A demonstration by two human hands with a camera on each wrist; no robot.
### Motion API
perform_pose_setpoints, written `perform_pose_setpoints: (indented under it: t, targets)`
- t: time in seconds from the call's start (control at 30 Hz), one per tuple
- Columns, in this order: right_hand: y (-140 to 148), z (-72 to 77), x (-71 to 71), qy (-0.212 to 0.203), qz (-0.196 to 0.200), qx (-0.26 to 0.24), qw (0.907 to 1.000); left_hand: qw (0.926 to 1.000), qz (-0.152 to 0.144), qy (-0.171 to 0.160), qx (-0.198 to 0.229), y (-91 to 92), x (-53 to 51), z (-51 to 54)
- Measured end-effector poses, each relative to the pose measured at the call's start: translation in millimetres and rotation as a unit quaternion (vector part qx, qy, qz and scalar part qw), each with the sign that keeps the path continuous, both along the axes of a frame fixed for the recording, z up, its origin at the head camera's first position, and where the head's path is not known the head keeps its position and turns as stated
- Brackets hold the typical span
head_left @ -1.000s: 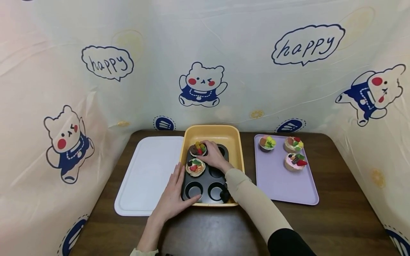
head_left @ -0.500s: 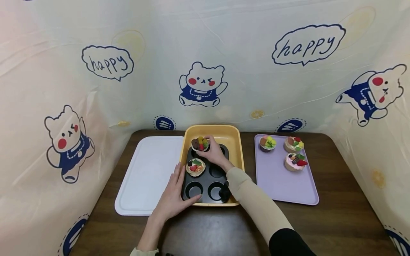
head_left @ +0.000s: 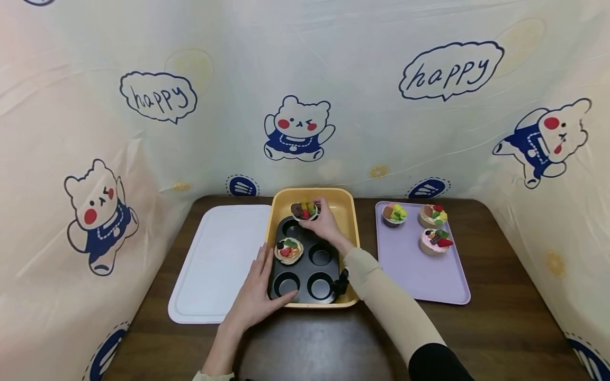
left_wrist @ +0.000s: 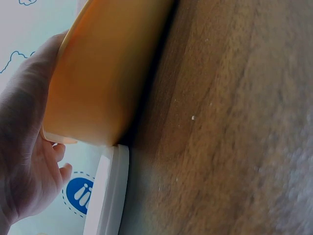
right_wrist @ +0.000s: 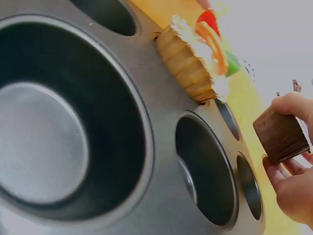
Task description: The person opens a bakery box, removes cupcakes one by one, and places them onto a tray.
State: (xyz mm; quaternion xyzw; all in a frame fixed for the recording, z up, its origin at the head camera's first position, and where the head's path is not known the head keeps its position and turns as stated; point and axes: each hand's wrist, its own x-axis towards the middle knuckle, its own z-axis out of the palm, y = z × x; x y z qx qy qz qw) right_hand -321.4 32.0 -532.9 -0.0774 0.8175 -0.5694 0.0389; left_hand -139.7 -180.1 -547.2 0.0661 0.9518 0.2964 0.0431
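Observation:
My right hand (head_left: 329, 225) pinches a brown cupcake (head_left: 303, 210) topped with toy fruit, above the back of the dark muffin tin (head_left: 303, 264). In the right wrist view, thumb and fingers hold the sides of its brown base (right_wrist: 279, 134), clear of the cups. The tin lies inside a yellow bin (head_left: 314, 193). Another fruit-topped cupcake (head_left: 288, 251), with a tan fluted base, sits in the tin's middle left cup. My left hand (head_left: 257, 291) rests against the bin's front left side, fingers straight; the left wrist view shows it along the bin's outer wall (left_wrist: 98, 83).
To the left of the bin lies a white tray (head_left: 219, 264). A lilac tray (head_left: 414, 270) on the right bears a dark-based cupcake (head_left: 394, 215), a tan-based one (head_left: 432, 216) and a pink-topped one (head_left: 436, 241). A printed curtain (head_left: 362, 132) surrounds the wooden table (head_left: 505, 296).
My right hand has lifted the brown cupcake out of the tin's back left cup and moved it back and to the right. My left hand stays at the bin. The head view has shifted slightly.

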Motion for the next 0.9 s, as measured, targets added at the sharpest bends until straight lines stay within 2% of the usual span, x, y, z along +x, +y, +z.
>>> perform_pose_setpoints:
  t: [0.2, 0.47, 0.67, 0.9]
  targets:
    - [7.6, 7.8, 2.7, -0.012, -0.015, -0.038, 0.9991, 1.0000, 0.003, -0.004, 0.005, -0.5, -0.2, -0.5]
    - [24.8, 27.3, 13.3, -0.015, -0.012, -0.063, 0.9978, 0.9998, 0.008, -0.016, 0.006, 0.1, -0.5, -2.6]
    - [44.0, 37.2, 19.4, 0.012, -0.006, -0.064, 0.9978, 0.9999, 0.010, -0.010, 0.008, 0.2, 0.6, -2.2]
    - [73.9, 39.2, 24.5, 0.020, -0.020, -0.058, 0.9979, 0.9999, 0.006, -0.005, 0.009, -0.3, 0.4, -1.8]
